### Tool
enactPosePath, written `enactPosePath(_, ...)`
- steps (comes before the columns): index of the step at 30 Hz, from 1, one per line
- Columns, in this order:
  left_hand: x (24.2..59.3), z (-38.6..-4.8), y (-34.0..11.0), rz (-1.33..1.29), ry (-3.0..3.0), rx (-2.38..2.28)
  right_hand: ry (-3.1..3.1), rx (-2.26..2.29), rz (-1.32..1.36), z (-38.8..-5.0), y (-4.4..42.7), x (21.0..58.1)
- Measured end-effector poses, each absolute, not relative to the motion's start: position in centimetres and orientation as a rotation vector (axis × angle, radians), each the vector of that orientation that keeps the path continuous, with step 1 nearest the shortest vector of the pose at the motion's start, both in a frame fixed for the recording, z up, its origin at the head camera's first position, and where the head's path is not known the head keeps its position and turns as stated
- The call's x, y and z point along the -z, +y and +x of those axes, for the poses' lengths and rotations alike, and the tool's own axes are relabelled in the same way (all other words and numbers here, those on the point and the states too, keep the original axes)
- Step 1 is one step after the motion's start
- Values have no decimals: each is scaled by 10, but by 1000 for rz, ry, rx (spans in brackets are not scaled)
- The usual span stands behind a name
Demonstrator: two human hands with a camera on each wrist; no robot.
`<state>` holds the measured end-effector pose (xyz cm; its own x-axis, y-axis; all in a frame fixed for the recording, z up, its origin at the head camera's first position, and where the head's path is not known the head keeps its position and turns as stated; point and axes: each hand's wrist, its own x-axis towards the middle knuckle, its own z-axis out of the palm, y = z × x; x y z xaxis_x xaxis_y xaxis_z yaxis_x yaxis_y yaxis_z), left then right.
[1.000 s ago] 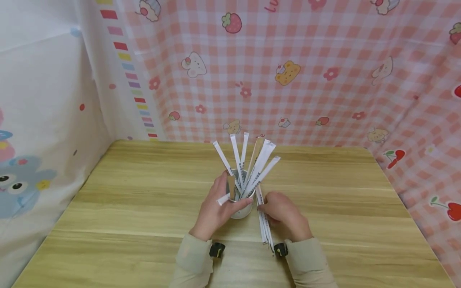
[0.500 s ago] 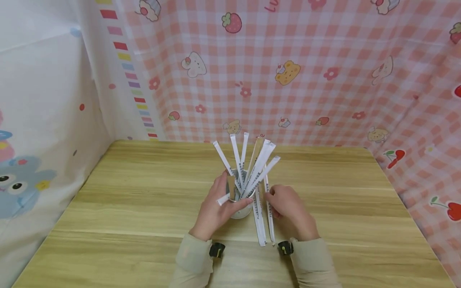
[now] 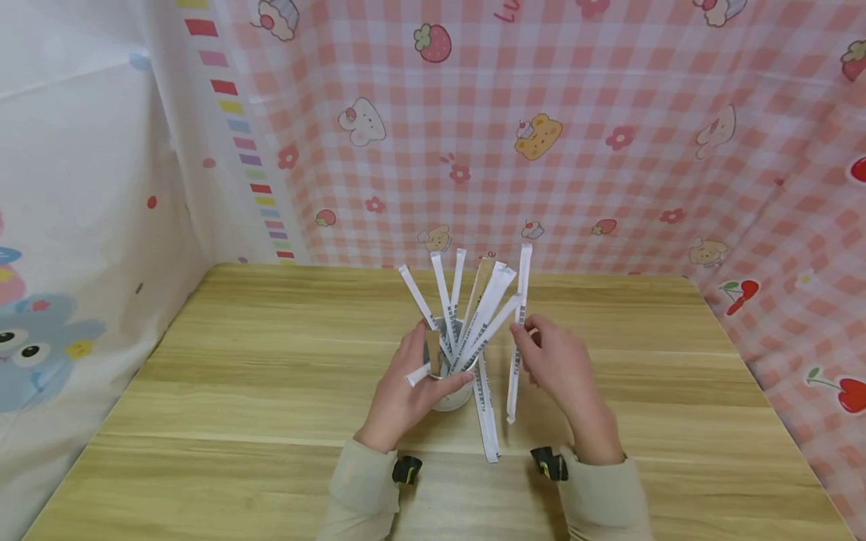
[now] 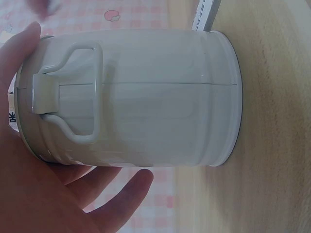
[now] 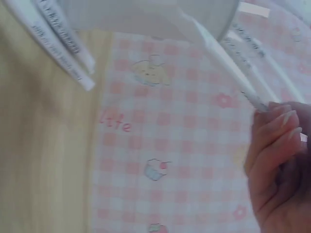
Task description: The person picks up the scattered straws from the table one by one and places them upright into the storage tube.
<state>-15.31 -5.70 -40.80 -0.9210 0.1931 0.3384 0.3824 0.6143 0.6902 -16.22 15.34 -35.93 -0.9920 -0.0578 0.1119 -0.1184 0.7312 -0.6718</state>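
Note:
My left hand [image 3: 402, 398] holds a pale, white-looking metal tin [image 3: 453, 398] near its rim, thumb along the near side. In the left wrist view the tin [image 4: 146, 97] shows a wire side handle and a seam. Several paper-wrapped straws [image 3: 443, 282] fan out of its mouth, a few in brown wrappers. Right of the tin, my right hand [image 3: 561, 361] pinches one white paper-wrapped straw [image 3: 513, 394] around its middle, nearly upright and raised off the table. In the right wrist view this straw [image 5: 223, 60] runs from the fingertips across in front of the tin.
Other wrapped straws [image 3: 489, 428] lie on the wooden table [image 3: 271, 376] just right of the tin, between it and the held straw. A pink checked cloth [image 3: 433, 180] hangs behind the table's back edge, with white cloth [image 3: 88, 188] on the left.
My right hand has separated one wrapped straw from those beside the tin, moved it right and lifted it. The left hand and tin have stayed in place.

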Motion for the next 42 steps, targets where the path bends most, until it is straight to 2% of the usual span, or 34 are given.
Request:
enactPosePath(5,408,-153,-57,-483,-2595,1193,-2543,-1194,174,-154,152,347)
enactPosePath(16,408,-153,-59,-486,-2597,1210,-2049,-1257,478,-143,142,336)
enactPosePath(22,408,-154,-59,-476,-2599,1222,-2153,-1247,569,-145,131,343)
enactPosePath(31,409,-155,-58,-459,-2643,1159,-2399,-958,714,-153,119,359)
enactPosePath(36,410,-155,-58,-490,-2618,1148,-2670,-802,692,-155,117,364)
enactPosePath(42,411,-156,-58,-502,-2607,1171,-2932,-818,638,-158,118,369)
